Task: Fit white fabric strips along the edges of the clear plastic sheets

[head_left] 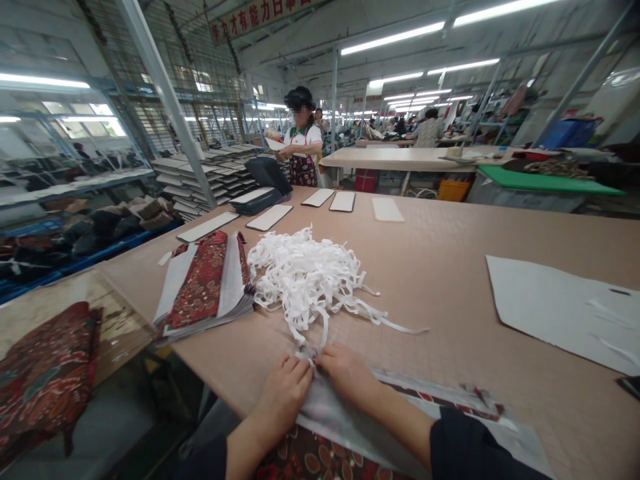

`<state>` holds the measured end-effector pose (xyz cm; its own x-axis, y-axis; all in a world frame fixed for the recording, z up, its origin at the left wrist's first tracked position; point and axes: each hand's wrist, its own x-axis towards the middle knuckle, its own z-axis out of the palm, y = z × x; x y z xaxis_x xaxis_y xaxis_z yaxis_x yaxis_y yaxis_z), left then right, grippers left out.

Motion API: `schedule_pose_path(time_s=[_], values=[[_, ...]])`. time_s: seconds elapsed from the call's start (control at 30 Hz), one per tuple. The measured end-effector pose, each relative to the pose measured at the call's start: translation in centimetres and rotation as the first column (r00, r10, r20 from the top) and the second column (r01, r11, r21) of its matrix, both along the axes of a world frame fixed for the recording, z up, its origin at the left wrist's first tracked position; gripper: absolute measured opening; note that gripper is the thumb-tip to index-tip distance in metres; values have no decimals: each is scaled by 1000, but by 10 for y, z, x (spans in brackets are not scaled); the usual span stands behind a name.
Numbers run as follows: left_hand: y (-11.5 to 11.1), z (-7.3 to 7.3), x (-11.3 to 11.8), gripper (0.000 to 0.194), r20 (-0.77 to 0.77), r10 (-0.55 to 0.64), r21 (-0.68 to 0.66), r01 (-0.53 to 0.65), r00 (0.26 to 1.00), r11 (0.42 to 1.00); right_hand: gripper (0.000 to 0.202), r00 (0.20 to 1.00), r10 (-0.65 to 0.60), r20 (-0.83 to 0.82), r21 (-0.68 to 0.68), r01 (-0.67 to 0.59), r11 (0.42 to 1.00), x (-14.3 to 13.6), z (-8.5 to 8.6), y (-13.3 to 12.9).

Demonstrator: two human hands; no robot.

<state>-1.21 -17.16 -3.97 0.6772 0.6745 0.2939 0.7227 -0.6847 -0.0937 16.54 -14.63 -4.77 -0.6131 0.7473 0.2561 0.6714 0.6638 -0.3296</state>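
Observation:
My left hand (289, 392) and my right hand (346, 372) meet at the near edge of the table, both with fingers closed in a pinch. Between them is a corner of a fabric piece (345, 432), grey-white on the upper side with a red patterned side below. White tape (324, 328) runs from the fingertips toward a tangled heap of white tapes (310, 267) just beyond. The exact grip of each hand on tape and cloth is partly hidden by the fingers. A stack of folded red patterned fabric (203, 283) lies left of the heap.
A large white board (560, 307) lies at right on the brown tabletop (425, 267). Several pale panels (270, 217) lie along the far edge. Another person (303, 143) stands beyond the table. At left, patterned cloth (50, 373) hangs over a lower surface.

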Motion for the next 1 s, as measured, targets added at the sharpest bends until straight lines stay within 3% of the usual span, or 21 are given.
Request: schedule_pose_path(time_s=[0.17,0.3,0.4,0.53,0.7,0.87,1.0], values=[[-1,-3,-1,20,22,2,-2,-2,1000,1000,19,985,-155,-79,-29,153,988,-11,-6,1],[-1,-7,-2,18,41,9,-9,-8,999,1000,8,998,46,39,170,-52,984,-8,-2,-3],[-1,-9,-2,17,65,-1,-1,1,998,1000,8,987,136,82,186,-149,971,-5,2,1],[0,-9,-1,18,86,-10,48,5,996,999,12,999,35,29,154,-39,987,-9,2,2],[3,-11,-1,12,72,-3,29,1,997,1000,5,991,-17,133,241,-16,970,-15,-3,-14],[4,-8,-1,12,75,30,-25,-28,997,999,10,957,-147,251,196,99,976,10,-4,-36],[2,0,1,14,111,62,-87,-52,992,995,14,931,-177,320,74,162,984,27,7,-38]])
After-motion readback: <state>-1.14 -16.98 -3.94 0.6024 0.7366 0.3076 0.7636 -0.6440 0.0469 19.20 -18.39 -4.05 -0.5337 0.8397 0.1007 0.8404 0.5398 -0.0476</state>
